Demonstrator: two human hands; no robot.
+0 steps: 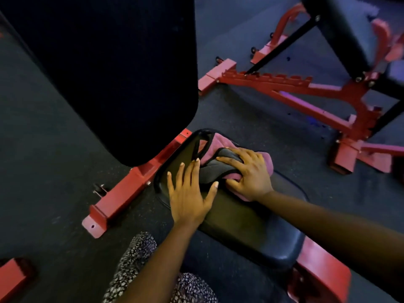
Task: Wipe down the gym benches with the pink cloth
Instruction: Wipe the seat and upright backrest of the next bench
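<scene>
A black padded bench seat [244, 224] on a red frame [122, 191] lies below me, with its raised black backrest [113, 68] at the upper left. A pink cloth [215, 147] with a grey side and black edging is bunched on the far end of the seat. My right hand [249, 173] presses down on the cloth, fingers curled into its folds. My left hand [189, 193] lies flat on the seat beside it, fingers spread, fingertips touching the cloth's edge.
A second bench with a red frame [306, 92] and black pad [345, 29] stands at the upper right. Dark speckled rubber floor [43, 149] surrounds both. A red frame piece [13, 278] shows at the bottom left. My patterned garment [140, 256] is at the bottom.
</scene>
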